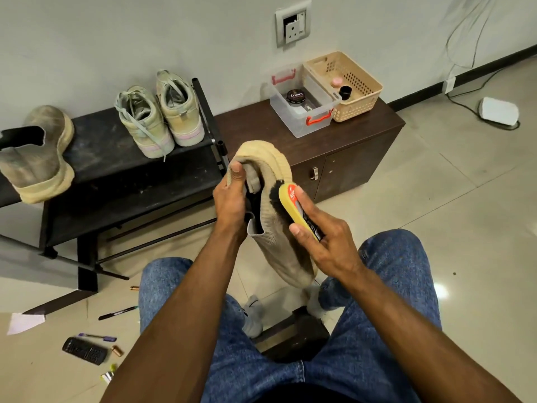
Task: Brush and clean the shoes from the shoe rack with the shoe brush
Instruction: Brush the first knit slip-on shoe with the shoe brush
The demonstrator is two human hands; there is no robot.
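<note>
- The left hand [231,199] curls its fingers round the beige shoe [273,216], held right of the shoe rack [116,175].
- The right hand [322,239] grips the yellow shoe brush [299,207], bristles against that shoe.
- Three more shoes stand on the rack.

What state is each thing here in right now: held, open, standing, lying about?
Beige knit shoe: held up by the left hand, which grips its collar.
Shoe brush: gripped by the right hand, bristles against the shoe's side.
Matching beige shoe: resting on the shoe rack.
Pale sneaker pair: standing on the rack, laced.
Clear box: lid off, polish tin inside.
Wall socket: nothing plugged in.
</note>
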